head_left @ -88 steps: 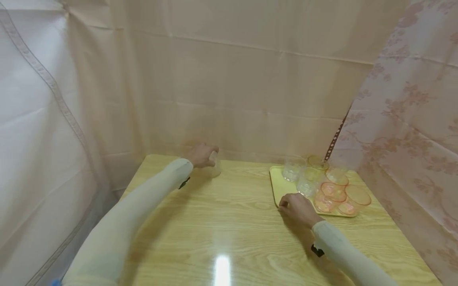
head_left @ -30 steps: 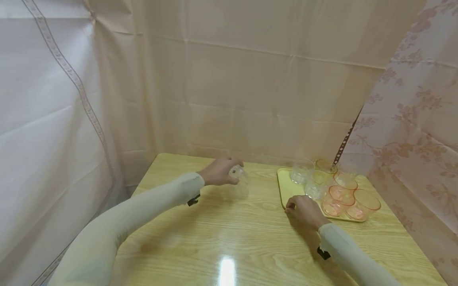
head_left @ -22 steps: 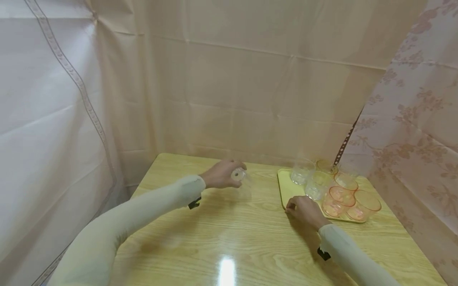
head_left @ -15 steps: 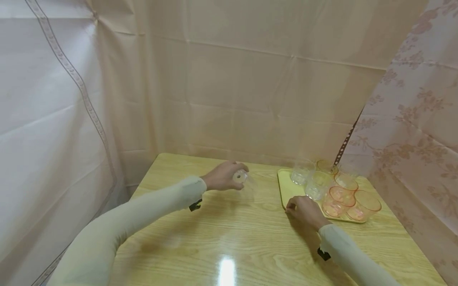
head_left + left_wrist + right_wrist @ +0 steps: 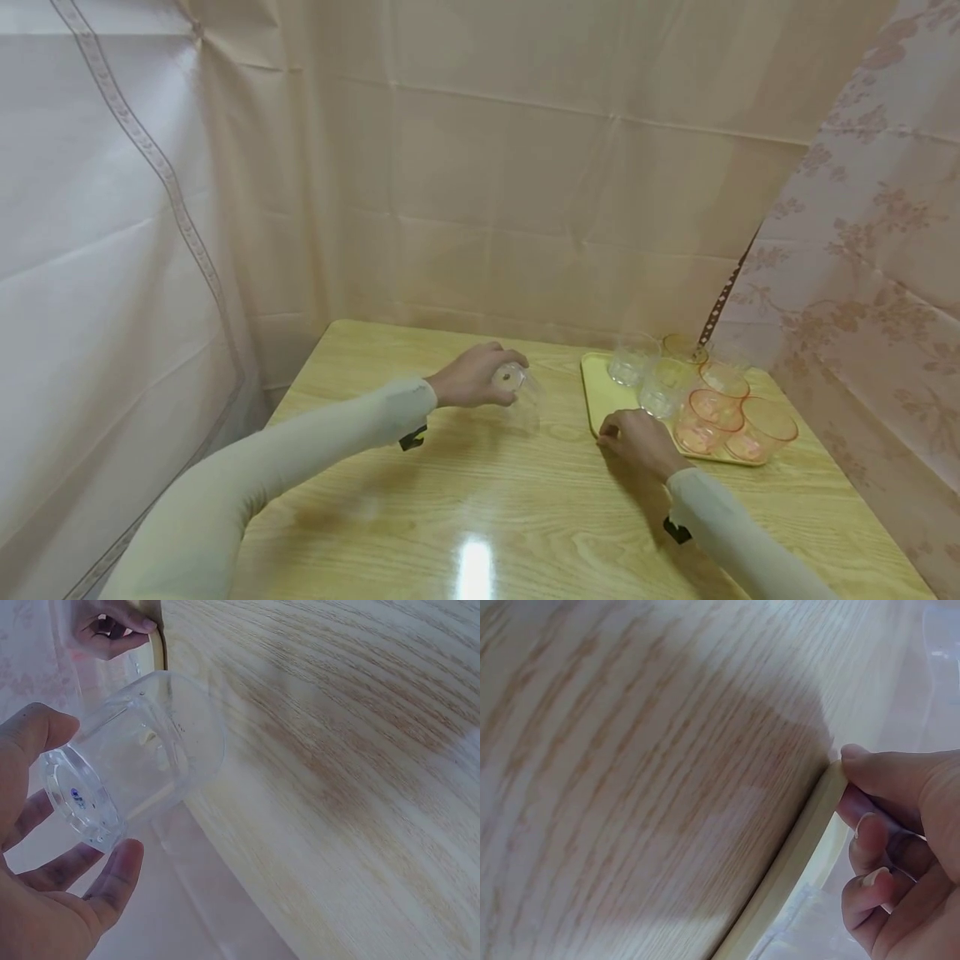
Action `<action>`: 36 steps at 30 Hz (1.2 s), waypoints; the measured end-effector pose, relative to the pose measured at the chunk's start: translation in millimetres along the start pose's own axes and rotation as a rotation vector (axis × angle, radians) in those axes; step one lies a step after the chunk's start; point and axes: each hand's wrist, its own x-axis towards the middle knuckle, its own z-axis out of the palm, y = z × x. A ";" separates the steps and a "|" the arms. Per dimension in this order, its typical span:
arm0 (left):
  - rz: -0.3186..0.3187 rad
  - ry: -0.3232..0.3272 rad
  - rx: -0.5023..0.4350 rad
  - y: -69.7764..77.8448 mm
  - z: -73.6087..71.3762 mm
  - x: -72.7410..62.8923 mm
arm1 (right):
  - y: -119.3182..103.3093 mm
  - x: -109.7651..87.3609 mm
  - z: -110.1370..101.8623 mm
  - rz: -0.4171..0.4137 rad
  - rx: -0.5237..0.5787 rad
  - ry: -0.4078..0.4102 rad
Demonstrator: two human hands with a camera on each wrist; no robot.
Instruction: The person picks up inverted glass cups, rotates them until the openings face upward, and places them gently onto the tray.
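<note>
My left hand (image 5: 474, 377) grips a clear cup (image 5: 154, 754) by its base, thumb on one side and fingers on the other. In the head view the cup is tipped over, its round base turned towards me and its mouth pointing right, above the table. A small mark shows on that base. My right hand (image 5: 641, 442) pinches the near-left corner of a yellow tray (image 5: 597, 392) between thumb and index finger, the other fingers curled in the right wrist view. On the tray stand clear cups (image 5: 633, 364) at the left and orange-tinted cups (image 5: 712, 422) at the right.
The tray sits on a wood-grain table (image 5: 420, 508) near its right side. An amber-rimmed cup (image 5: 684, 346) stands towards the tray's back. A beige curtain (image 5: 480, 192) hangs behind the table, with a flowered cloth (image 5: 862, 317) along the right.
My left hand has brought the clear cup from the table's back edge to the right and nearer, tipping its base towards me. My right hand stays at the tray's corner. The head view has shifted slightly.
</note>
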 end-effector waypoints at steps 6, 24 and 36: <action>-0.007 -0.010 -0.012 2.5 1.2 0.1 | -1.8 -0.6 -1.5 -0.006 -0.006 0.001; -0.006 -0.030 0.007 6.1 4.9 1.4 | -5.2 0.2 -3.4 0.016 -0.010 -0.006; -0.017 -0.020 -0.041 4.7 8.1 -1.6 | -16.0 1.1 -6.0 0.026 0.036 0.044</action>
